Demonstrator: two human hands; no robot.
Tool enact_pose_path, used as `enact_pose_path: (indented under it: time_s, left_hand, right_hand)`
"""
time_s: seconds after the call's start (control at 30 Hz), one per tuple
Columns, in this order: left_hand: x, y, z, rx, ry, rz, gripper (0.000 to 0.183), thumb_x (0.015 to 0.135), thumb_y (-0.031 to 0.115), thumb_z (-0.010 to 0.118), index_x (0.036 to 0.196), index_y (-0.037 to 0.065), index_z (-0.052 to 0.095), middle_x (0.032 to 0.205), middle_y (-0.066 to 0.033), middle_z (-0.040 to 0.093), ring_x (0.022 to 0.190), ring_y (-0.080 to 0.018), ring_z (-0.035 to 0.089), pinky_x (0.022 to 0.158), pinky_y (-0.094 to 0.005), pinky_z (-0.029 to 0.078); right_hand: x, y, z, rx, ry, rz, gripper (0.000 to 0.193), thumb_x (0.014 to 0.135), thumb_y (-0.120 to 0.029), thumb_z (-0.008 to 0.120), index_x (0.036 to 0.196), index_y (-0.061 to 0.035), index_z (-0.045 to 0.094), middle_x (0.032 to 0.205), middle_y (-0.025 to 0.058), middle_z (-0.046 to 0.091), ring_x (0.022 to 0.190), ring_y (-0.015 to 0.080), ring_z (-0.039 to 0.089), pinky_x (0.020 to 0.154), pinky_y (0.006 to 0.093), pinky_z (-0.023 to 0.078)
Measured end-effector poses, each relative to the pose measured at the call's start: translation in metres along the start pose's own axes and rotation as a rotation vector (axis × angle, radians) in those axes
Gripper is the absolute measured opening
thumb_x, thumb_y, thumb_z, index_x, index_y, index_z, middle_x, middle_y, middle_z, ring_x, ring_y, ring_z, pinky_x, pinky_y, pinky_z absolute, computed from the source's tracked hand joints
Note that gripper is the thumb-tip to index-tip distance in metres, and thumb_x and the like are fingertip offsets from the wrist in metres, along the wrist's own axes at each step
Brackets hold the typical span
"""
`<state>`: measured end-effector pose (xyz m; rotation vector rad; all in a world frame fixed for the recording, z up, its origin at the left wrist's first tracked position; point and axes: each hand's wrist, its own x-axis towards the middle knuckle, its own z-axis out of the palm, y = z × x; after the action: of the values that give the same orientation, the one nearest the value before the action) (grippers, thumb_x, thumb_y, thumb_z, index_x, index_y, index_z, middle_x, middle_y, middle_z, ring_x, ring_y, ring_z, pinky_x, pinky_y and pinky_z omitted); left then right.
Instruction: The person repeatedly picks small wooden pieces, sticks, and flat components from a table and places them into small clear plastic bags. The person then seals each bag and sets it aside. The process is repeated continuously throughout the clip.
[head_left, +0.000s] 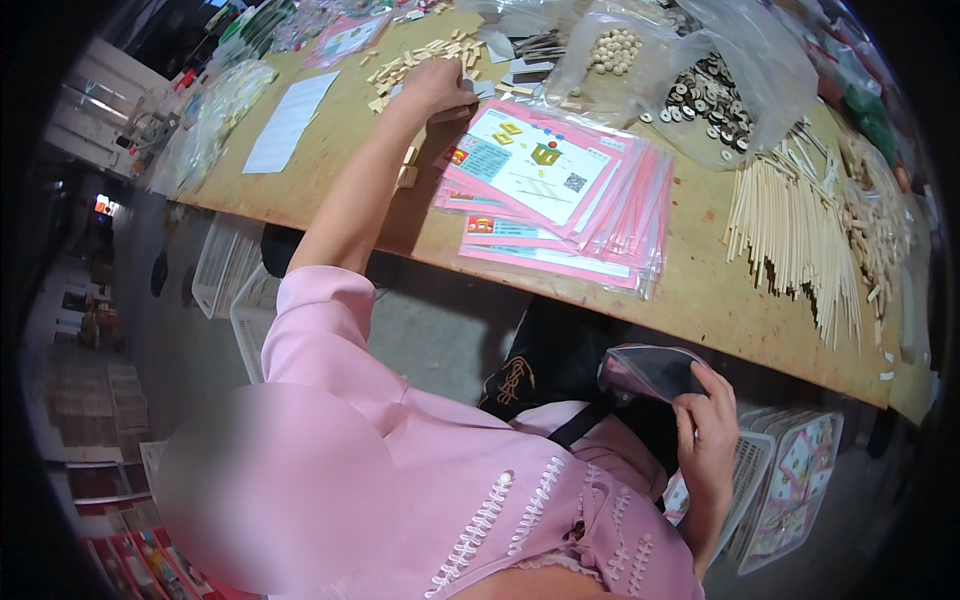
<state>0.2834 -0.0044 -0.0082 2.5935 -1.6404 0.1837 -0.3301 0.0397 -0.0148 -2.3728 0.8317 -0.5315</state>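
Note:
My left hand [440,92] reaches across the table to a pile of small wooden blocks [425,60]. Its fingers curl downward at the pile's near right edge; what lies between them, if anything, is hidden. Close to my body, past the table's front edge, my right hand [708,412] grips a clear plastic bag [650,368] by its side, and the bag's mouth gapes. Beside my left hand lies a stack of flat, pink-edged packets [560,185] in clear plastic, with printed sheets inside. Two or three loose wooden blocks [407,175] sit below my left wrist.
Plastic bags hold wooden beads [615,50] and dark-and-light discs [705,100] at the back right. Thin wooden sticks [790,225] lie heaped at the right. A white sheet [290,122] rests at the left. Crates [800,490] with packets stand below the table.

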Motion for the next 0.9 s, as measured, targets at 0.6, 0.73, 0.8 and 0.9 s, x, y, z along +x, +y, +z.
enact_pose_path:
  time_s: [0.6, 0.73, 0.8, 0.9]
  left_hand:
    - [-0.008, -0.037, 0.008, -0.574, 0.042, -0.005, 0.037, 0.081, 0.038, 0.09, 0.093, 0.008, 0.072, 0.095, -0.0036, 0.074, 0.082, -0.016, 0.068, 0.072, -0.0333, 0.054]
    - [-0.034, -0.014, -0.007, -1.077, 0.072, 0.037, 0.04, 0.085, 0.032, 0.09, 0.11, 0.008, 0.071, 0.111, -0.0018, 0.074, 0.101, -0.011, 0.066, 0.087, -0.0295, 0.053]
    - [-0.046, -0.008, -0.012, -1.263, -0.037, 0.119, 0.05, 0.09, 0.026, 0.085, 0.13, 0.005, 0.065, 0.128, -0.0067, 0.069, 0.114, -0.0167, 0.066, 0.097, -0.031, 0.053]
    - [-0.069, 0.017, -0.017, -1.532, -0.147, 0.233, 0.053, 0.096, 0.021, 0.078, 0.143, 0.005, 0.058, 0.139, -0.0107, 0.064, 0.129, -0.023, 0.063, 0.105, -0.035, 0.053]
  right_hand:
    - [0.0, 0.009, 0.006, 0.026, 0.005, 0.01, 0.009, 0.086, 0.003, 0.071, 0.094, 0.0017, 0.068, 0.129, 0.0227, 0.066, 0.123, 0.0438, 0.061, 0.103, 0.0468, 0.05]
    - [0.002, 0.01, 0.007, 0.029, -0.002, 0.009, 0.009, 0.086, 0.003, 0.071, 0.094, 0.0018, 0.067, 0.129, 0.0223, 0.066, 0.123, 0.0434, 0.061, 0.102, 0.0466, 0.051]
    - [0.003, 0.01, 0.008, 0.03, -0.004, 0.006, 0.008, 0.086, 0.003, 0.071, 0.094, 0.0019, 0.067, 0.129, 0.022, 0.066, 0.123, 0.0432, 0.061, 0.102, 0.0464, 0.051]
    - [0.003, 0.009, 0.008, 0.041, -0.004, -0.002, 0.008, 0.086, 0.003, 0.071, 0.093, 0.0021, 0.067, 0.129, 0.0216, 0.066, 0.123, 0.0431, 0.061, 0.102, 0.0462, 0.051]
